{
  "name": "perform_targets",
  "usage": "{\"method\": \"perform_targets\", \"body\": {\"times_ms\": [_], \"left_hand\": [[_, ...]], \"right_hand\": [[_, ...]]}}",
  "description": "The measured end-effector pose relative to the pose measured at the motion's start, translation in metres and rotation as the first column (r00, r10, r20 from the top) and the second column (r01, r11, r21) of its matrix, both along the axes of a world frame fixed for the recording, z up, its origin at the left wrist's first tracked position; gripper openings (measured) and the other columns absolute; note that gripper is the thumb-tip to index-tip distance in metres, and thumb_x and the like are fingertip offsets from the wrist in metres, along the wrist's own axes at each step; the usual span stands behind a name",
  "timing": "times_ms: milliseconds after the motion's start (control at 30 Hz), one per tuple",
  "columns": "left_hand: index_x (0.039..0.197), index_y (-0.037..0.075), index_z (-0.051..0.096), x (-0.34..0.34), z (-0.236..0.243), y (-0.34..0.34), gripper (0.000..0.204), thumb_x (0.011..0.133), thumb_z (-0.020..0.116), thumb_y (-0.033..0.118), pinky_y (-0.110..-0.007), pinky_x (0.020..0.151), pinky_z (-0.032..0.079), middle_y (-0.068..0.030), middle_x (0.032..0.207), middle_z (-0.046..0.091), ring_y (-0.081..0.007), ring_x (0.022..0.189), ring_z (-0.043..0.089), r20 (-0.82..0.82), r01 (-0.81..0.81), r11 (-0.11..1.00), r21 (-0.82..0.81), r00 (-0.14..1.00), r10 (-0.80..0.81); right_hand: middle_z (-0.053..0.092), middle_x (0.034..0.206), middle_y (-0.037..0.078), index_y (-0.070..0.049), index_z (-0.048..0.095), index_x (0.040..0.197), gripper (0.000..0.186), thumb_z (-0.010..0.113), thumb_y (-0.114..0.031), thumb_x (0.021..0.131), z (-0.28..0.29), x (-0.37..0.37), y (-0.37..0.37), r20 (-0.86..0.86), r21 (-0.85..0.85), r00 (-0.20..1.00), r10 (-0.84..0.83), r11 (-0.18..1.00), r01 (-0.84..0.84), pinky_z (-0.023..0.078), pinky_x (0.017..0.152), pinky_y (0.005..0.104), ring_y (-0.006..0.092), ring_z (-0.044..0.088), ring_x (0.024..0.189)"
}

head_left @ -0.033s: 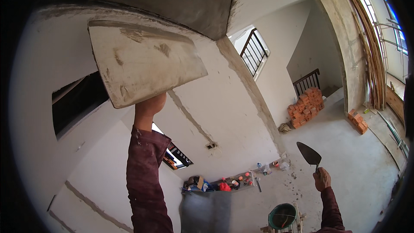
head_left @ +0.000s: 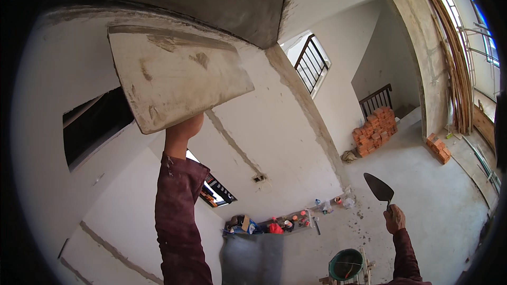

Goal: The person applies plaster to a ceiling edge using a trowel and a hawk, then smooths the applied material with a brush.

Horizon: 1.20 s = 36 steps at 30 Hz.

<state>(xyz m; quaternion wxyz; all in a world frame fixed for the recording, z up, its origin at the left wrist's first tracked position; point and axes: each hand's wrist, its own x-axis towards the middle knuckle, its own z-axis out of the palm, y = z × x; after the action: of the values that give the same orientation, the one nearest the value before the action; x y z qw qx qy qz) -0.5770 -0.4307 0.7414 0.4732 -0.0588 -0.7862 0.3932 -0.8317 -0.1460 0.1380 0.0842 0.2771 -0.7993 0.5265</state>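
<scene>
Raised high on the left, my left hand (head_left: 185, 128) grips a plasterer's hawk (head_left: 179, 76) from behind, its fingers mostly hidden by the plate. The hawk is a broad, pale flat plate with grey-brown mortar smears, tilted near the top of the wall. Lower right, my right hand (head_left: 394, 219) is closed round the handle of a pointed trowel (head_left: 378, 187). The trowel's dark blade points up and to the left, apart from the hawk. Below and left of that hand, a green bucket (head_left: 346, 265) with a reddish stick-like thing inside stands among some wooden bars.
Dark grey plaster (head_left: 211, 0) covers the surface overhead. Stacked red bricks (head_left: 375, 132) stand by the stair railing (head_left: 376, 100), with a smaller brick pile (head_left: 438, 149) to the right. Bags and containers (head_left: 274, 227) line the wall's foot. A dark opening (head_left: 97, 124) is at left.
</scene>
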Motion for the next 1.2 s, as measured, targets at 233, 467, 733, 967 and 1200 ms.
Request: {"method": "perform_targets", "body": {"times_ms": [233, 467, 733, 967, 1200], "left_hand": [[0.123, 0.01, 0.053, -0.012, 0.015, -0.026, 0.038, 0.085, 0.054, 0.008, -0.047, 0.097, 0.036, -0.0141, 0.123, 0.054, -0.036, 0.114, 0.049, -0.082, -0.155, 0.932, -0.326, 0.987, 0.136], [0.123, 0.009, 0.054, -0.024, 0.022, -0.036, 0.036, 0.086, 0.054, 0.011, -0.047, 0.098, 0.036, -0.0146, 0.125, 0.053, -0.0348, 0.115, 0.049, -0.088, -0.054, 0.951, -0.304, 0.996, 0.028], [0.116, 0.008, 0.059, -0.03, 0.026, -0.024, 0.032, 0.084, 0.055, 0.008, -0.045, 0.095, 0.039, -0.014, 0.115, 0.059, -0.0353, 0.109, 0.052, -0.071, -0.034, 0.971, -0.238, 0.997, 0.017], [0.111, 0.005, 0.06, -0.034, 0.029, -0.01, 0.027, 0.084, 0.058, 0.009, -0.042, 0.092, 0.041, -0.0145, 0.112, 0.06, -0.0332, 0.104, 0.055, -0.064, 0.113, 0.993, -0.034, 0.991, -0.115], [0.108, 0.001, 0.061, -0.042, 0.02, 0.01, 0.025, 0.087, 0.059, 0.013, -0.039, 0.09, 0.041, -0.0134, 0.108, 0.063, -0.0303, 0.1, 0.057, -0.056, 0.336, 0.863, 0.377, 0.939, -0.341]], "right_hand": [[0.053, 0.069, 0.015, -0.003, 0.048, 0.077, 0.019, 0.062, -0.014, 0.072, -0.004, -0.002, -0.002, 0.049, 0.015, 0.998, 0.033, 0.999, -0.034, 0.042, 0.06, 0.0447, 0.0364, 0.054, 0.067], [0.053, 0.067, 0.015, -0.004, 0.048, 0.076, 0.02, 0.063, -0.015, 0.071, -0.01, -0.006, -0.004, 0.072, 0.042, 0.997, 0.022, 0.999, -0.026, 0.042, 0.06, 0.0444, 0.0361, 0.054, 0.066], [0.053, 0.067, 0.015, -0.003, 0.048, 0.075, 0.02, 0.064, -0.015, 0.071, -0.007, -0.016, -0.009, 0.062, 0.058, 0.997, 0.04, 0.997, -0.044, 0.042, 0.058, 0.0446, 0.0366, 0.054, 0.064], [0.05, 0.065, 0.015, -0.002, 0.047, 0.075, 0.018, 0.061, -0.013, 0.074, 0.017, -0.026, -0.023, -0.011, -0.037, 0.994, 0.109, 0.993, -0.11, 0.04, 0.057, 0.0449, 0.0367, 0.051, 0.063], [0.049, 0.075, 0.018, -0.001, 0.048, 0.09, 0.013, 0.053, -0.009, 0.081, 0.178, -0.056, -0.067, -0.49, -0.307, 0.857, 0.162, 0.887, -0.344, 0.041, 0.059, 0.044, 0.0376, 0.052, 0.068]]}}
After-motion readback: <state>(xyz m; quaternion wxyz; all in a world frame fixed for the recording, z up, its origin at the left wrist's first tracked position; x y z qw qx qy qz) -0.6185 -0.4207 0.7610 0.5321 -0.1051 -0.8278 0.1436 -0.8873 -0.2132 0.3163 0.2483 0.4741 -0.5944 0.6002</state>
